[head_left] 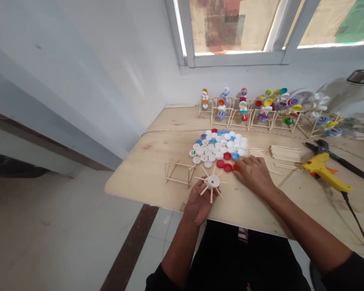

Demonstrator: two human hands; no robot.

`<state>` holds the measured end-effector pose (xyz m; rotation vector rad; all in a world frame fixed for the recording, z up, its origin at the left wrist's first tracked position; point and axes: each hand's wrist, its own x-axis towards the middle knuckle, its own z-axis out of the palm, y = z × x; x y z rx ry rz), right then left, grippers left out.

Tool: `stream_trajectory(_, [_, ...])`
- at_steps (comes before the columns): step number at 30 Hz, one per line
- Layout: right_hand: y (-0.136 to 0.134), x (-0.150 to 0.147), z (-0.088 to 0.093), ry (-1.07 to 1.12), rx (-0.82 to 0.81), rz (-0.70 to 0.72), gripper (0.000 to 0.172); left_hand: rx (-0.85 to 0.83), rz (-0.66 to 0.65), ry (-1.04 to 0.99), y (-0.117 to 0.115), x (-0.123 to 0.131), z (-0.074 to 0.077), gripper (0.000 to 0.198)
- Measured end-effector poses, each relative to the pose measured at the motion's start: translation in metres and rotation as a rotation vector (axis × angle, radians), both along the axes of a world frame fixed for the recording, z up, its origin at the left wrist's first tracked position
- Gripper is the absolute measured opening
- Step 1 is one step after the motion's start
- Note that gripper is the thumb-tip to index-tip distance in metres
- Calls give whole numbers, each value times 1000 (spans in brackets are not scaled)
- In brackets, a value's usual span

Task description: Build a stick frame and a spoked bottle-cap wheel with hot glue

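Note:
My left hand (198, 204) holds a white cap hub (213, 182) with several thin wooden sticks spreading out from it like spokes. On the table, my right hand (255, 173) has its fingertips on an orange-red cap (236, 167), at the lower right of a cluster of bottle caps (212, 150). Most caps there are white, with some red and blue. Two red caps (227, 167) lie just left of my right fingertips. A rectangular stick frame (178, 173) stands left of the hub, close to my left hand.
A yellow glue gun (326, 171), black-handled pliers (342, 159) and a pile of sticks (284, 153) lie to the right. Stick frames with coloured cap wheels (243, 105) line the back, near a bottle (348, 93). The wooden table (133, 173) ends at the left.

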<state>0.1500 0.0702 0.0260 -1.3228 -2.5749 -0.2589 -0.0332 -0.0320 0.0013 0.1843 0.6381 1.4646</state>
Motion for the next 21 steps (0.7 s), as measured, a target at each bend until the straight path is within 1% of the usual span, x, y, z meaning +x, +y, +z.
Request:
stream_trajectory(4, [2, -2, -3, -20, 4, -22, 24, -4, -3, -12, 1, 0, 1, 31])
stream_trajectory(9, [-4, 3, -1, -30, 0, -34, 22, -3, -17, -59, 0, 0, -1, 31])
stream_trajectory(14, [-13, 11, 0, -23, 0, -21, 22, 10, -26, -87, -1, -1, -1, 26])
stream_trajectory(21, [-18, 14, -5, 8, 0, 10, 22, 6, -63, -108, -2, 0, 5, 28])
